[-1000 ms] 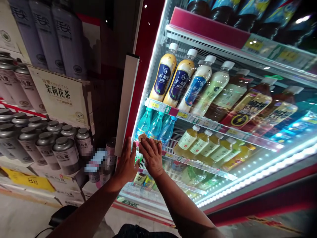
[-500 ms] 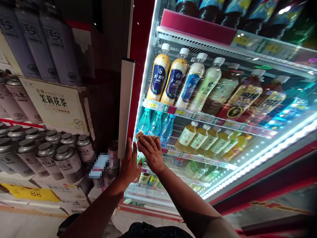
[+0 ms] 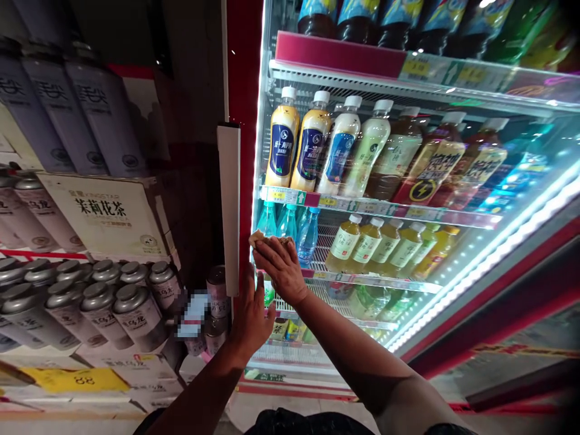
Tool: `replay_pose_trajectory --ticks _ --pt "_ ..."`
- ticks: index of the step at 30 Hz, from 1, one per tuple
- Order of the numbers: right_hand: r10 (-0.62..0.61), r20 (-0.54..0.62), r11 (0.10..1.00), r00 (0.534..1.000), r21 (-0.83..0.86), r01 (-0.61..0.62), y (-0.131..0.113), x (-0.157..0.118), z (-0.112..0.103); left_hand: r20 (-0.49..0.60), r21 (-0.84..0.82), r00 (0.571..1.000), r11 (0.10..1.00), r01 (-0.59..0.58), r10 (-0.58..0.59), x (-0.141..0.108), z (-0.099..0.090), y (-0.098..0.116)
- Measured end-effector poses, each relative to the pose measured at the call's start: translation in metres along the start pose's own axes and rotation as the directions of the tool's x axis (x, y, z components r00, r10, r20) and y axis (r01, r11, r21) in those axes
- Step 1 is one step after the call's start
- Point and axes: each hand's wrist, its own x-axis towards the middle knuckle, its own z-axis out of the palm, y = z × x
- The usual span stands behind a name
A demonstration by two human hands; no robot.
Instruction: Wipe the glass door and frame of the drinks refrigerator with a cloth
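Note:
My right hand [image 3: 281,270] lies against the glass front of a lit drinks cooler, holding a crumpled brown cloth [image 3: 257,238] beneath its fingers. Part of the cloth sticks out past the fingertips; the palm hides the rest. My left hand [image 3: 254,320] is just below and to the left, fingers stretched upward along the red door frame [image 3: 245,115], holding nothing visible. Above it runs a long white handle strip [image 3: 229,211]. Behind the glass, close to the cloth, stand blue bottles [image 3: 307,235].
Shelves of bottled drinks [image 3: 348,243] fill the cooler. To the left are stacked grey cans [image 3: 139,317], tall purple bottles [image 3: 106,115] and a cream carton [image 3: 106,211]. A yellow sign [image 3: 81,379] hangs low there. Tiled floor [image 3: 272,405] shows below.
The view has tilted and shifted slightly. My right hand, with the cloth, sits a little higher against the shelves behind the glass. My left hand stays by the door frame.

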Motion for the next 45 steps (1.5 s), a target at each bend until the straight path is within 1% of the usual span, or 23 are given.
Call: replay_pose_trajectory --ticks 2,4,6,7,9,11,14,16,18,21,23,24,27,29,31,35,37,40,42,45 --pt "0.029 -0.013 1.0 0.999 -0.009 -0.029 0.002 0.009 -0.001 -0.089 -0.004 0.989 0.992 -0.123 0.122 0.009 -0.018 0.0" --pt "0.029 -0.013 1.0 0.999 -0.009 -0.029 0.001 0.013 0.001 -0.211 0.001 0.961 0.983 -0.185 0.181 0.02 -0.035 -0.003" --pt "-0.022 0.015 1.0 1.0 -0.001 0.022 -0.002 0.011 0.005 -0.323 0.045 0.923 0.978 -0.206 0.209 0.033 -0.048 -0.008" --pt "-0.056 0.037 0.998 0.998 0.003 0.056 -0.004 0.009 0.007 -0.369 0.07 0.906 0.978 -0.197 0.209 0.039 -0.053 -0.011" --pt "-0.114 0.073 0.993 0.991 0.008 0.114 -0.007 0.008 0.009 -0.411 0.092 0.891 0.981 -0.169 0.192 0.052 -0.057 -0.018" --pt "-0.121 0.088 0.993 0.989 0.007 0.121 -0.008 0.013 0.01 -0.389 0.075 0.899 0.98 -0.186 0.201 0.065 -0.057 -0.024" --pt "-0.061 0.091 0.998 0.994 0.004 0.061 -0.01 0.023 0.011 -0.354 0.019 0.907 0.971 -0.239 0.23 0.076 -0.053 -0.029" --pt "-0.014 0.077 1.0 0.997 -0.004 0.014 -0.013 0.026 0.013 -0.362 0.003 0.903 0.969 -0.248 0.233 0.078 -0.05 -0.03" --pt "0.0 0.053 1.0 0.999 -0.009 0.0 -0.018 0.022 0.016 -0.37 0.018 0.896 0.966 -0.257 0.246 0.077 -0.046 -0.031" --pt "-0.057 0.019 0.998 0.998 0.005 0.057 -0.022 0.016 0.02 -0.349 0.059 0.899 0.963 -0.262 0.266 0.074 -0.043 -0.033" --pt "-0.095 0.022 0.995 0.995 0.013 0.094 -0.02 0.019 0.02 -0.325 0.089 0.906 0.963 -0.256 0.271 0.072 -0.043 -0.035" --pt "-0.091 0.031 0.996 0.995 0.011 0.091 -0.018 0.023 0.019 -0.315 0.107 0.909 0.962 -0.252 0.273 0.071 -0.042 -0.036" --pt "-0.013 0.052 1.0 0.999 -0.005 0.013 -0.013 0.036 0.016 -0.291 0.162 0.913 0.955 -0.248 0.287 0.067 -0.041 -0.039" --pt "0.038 0.042 0.999 0.998 -0.019 -0.037 -0.013 0.04 0.016 -0.281 0.183 0.914 0.951 -0.247 0.292 0.064 -0.04 -0.04" --pt "0.04 0.03 0.999 0.999 -0.031 -0.039 -0.014 0.04 0.018 -0.274 0.187 0.916 0.95 -0.25 0.294 0.062 -0.039 -0.041" --pt "-0.033 0.025 0.998 0.999 -0.045 0.034 -0.013 0.046 0.016 -0.277 0.176 0.911 0.949 -0.264 0.304 0.061 -0.039 -0.041" --pt "-0.015 0.02 0.998 1.0 -0.061 0.016 -0.011 0.054 0.013 -0.285 0.176 0.91 0.949 -0.26 0.302 0.061 -0.039 -0.041" --pt "0.052 -0.006 0.995 0.999 -0.084 -0.053 -0.012 0.06 0.011 -0.286 0.188 0.912 0.951 -0.246 0.293 0.061 -0.039 -0.04" --pt "0.059 -0.019 0.994 0.998 -0.087 -0.06 -0.015 0.056 0.012 -0.285 0.183 0.914 0.953 -0.243 0.288 0.06 -0.039 -0.04" --pt "0.0 0.017 0.997 1.0 -0.075 0.001 -0.015 0.044 0.012 -0.273 0.134 0.924 0.962 -0.239 0.268 0.058 -0.039 -0.04"
